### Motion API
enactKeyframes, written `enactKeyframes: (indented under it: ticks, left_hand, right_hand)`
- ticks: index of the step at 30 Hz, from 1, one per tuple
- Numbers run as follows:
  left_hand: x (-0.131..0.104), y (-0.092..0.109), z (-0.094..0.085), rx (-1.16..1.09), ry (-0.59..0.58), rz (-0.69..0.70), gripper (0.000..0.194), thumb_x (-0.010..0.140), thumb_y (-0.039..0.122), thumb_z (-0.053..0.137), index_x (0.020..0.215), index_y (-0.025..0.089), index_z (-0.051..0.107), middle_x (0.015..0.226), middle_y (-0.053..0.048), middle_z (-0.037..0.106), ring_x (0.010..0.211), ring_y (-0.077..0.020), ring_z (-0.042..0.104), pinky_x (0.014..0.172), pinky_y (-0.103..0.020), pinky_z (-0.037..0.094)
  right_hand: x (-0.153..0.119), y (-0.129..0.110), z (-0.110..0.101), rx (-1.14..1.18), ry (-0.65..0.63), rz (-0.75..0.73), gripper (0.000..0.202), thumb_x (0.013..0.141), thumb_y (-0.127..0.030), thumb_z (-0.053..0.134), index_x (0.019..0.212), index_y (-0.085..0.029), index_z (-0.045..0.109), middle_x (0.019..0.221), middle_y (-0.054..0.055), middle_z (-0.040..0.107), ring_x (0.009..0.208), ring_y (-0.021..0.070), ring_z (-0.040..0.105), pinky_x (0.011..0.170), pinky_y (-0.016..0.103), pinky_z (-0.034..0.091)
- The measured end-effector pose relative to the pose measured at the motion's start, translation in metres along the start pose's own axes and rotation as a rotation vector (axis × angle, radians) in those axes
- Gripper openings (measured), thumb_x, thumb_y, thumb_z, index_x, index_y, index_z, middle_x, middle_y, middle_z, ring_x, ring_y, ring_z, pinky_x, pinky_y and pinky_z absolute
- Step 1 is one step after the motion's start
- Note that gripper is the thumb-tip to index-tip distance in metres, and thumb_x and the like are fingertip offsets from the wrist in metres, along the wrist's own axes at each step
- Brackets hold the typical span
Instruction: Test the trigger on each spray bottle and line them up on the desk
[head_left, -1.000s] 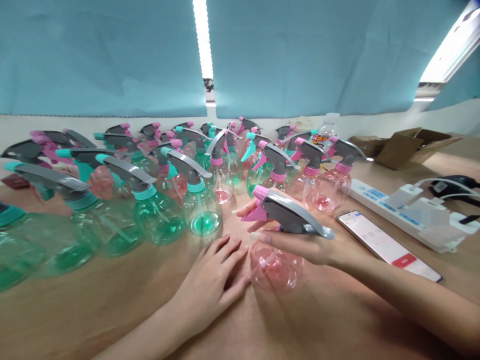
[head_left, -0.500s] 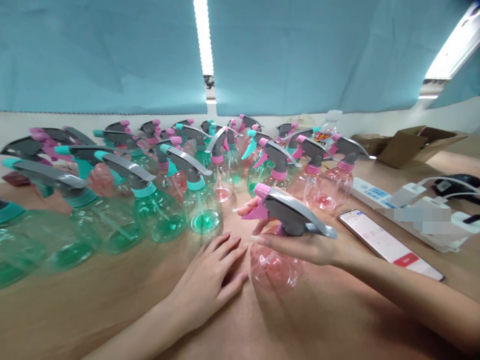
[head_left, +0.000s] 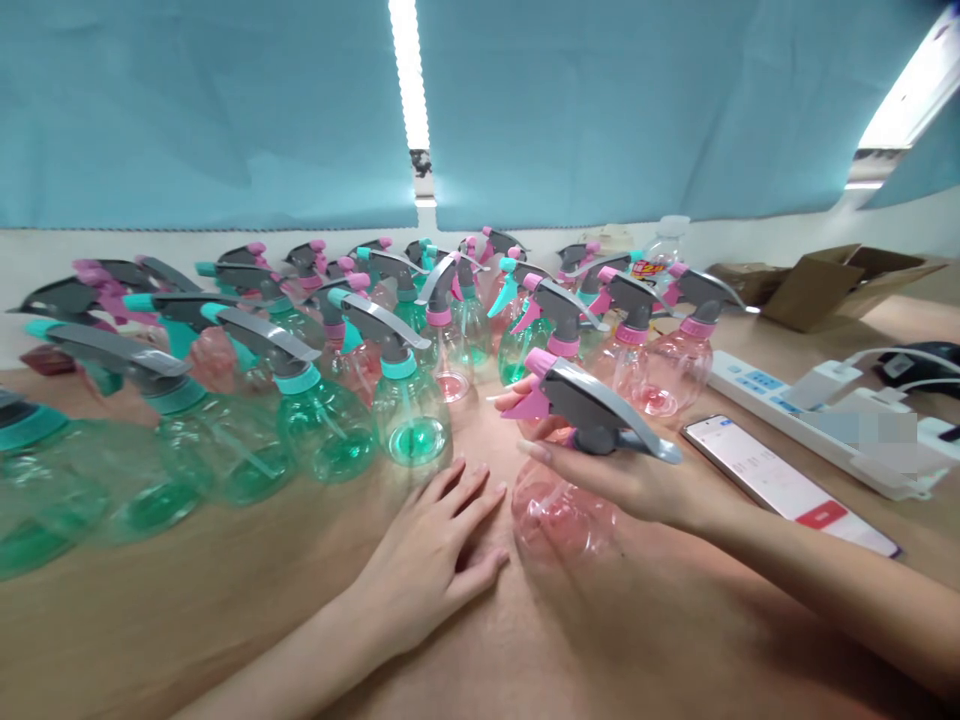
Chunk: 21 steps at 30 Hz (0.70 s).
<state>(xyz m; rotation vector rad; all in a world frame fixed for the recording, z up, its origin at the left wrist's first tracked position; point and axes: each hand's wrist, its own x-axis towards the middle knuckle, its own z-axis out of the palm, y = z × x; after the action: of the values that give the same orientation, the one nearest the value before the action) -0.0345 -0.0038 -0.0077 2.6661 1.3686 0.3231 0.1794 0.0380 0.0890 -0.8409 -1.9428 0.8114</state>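
In the head view, my right hand (head_left: 626, 482) is wrapped round the neck of a clear pink spray bottle (head_left: 559, 515), just under its grey and pink trigger head. The bottle stands upright on the table, and a thin tube shows through its wall. My left hand (head_left: 431, 535) lies palm down on the table to the left of that bottle, fingers spread and holding nothing. Closest beyond my left fingertips stands a green spray bottle (head_left: 411, 425) with a turquoise collar and a grey lever.
Rows of green and pink spray bottles (head_left: 324, 425) fill the left and back of the table. To the right lie a phone (head_left: 780, 475) with a lit screen and a white power strip (head_left: 780, 400) with chargers. Behind them sits an open cardboard box (head_left: 814, 290).
The view has shifted slightly, so most things appear a little further right. My right hand keeps its hold on the pink spray bottle, and my left hand still rests flat.
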Motion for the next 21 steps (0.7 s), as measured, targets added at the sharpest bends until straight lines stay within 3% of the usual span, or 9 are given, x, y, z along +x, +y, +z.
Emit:
enactKeyframes:
  ticks: [6, 12, 21]
  left_hand:
    - [-0.0008, 0.0016, 0.0006, 0.017, -0.012, 0.006, 0.056, 0.098, 0.047, 0.047, 0.148, 0.023, 0.04, 0.154, -0.007, 0.037, 0.144, -0.0325, 0.025, 0.112, -0.051, 0.03]
    - [0.0001, 0.0006, 0.0012, 0.011, -0.014, 0.014, 0.056, 0.098, 0.049, 0.046, 0.148, 0.022, 0.04, 0.155, -0.008, 0.037, 0.144, -0.0326, 0.025, 0.112, -0.052, 0.03]
    - [0.0003, 0.0019, 0.0005, 0.013, -0.011, 0.012, 0.056, 0.098, 0.047, 0.048, 0.146, 0.019, 0.043, 0.154, -0.01, 0.037, 0.143, -0.0335, 0.027, 0.113, -0.052, 0.029]
  right_hand:
    - [0.0007, -0.0017, -0.0001, 0.038, -0.018, 0.036, 0.011, 0.073, -0.016, 0.059, 0.069, -0.025, 0.055, 0.064, -0.002, 0.056, 0.057, 0.0132, 0.056, 0.053, 0.024, 0.05]
    - [0.001, -0.0016, -0.0004, 0.013, -0.044, 0.028, 0.023, 0.075, -0.017, 0.056, 0.057, -0.024, 0.045, 0.052, -0.004, 0.042, 0.049, 0.0107, 0.044, 0.048, 0.023, 0.044]
    - [0.0011, -0.0021, 0.0011, 0.062, -0.075, 0.025, 0.026, 0.077, -0.016, 0.055, 0.057, -0.024, 0.039, 0.051, -0.005, 0.035, 0.051, 0.012, 0.045, 0.051, 0.024, 0.045]
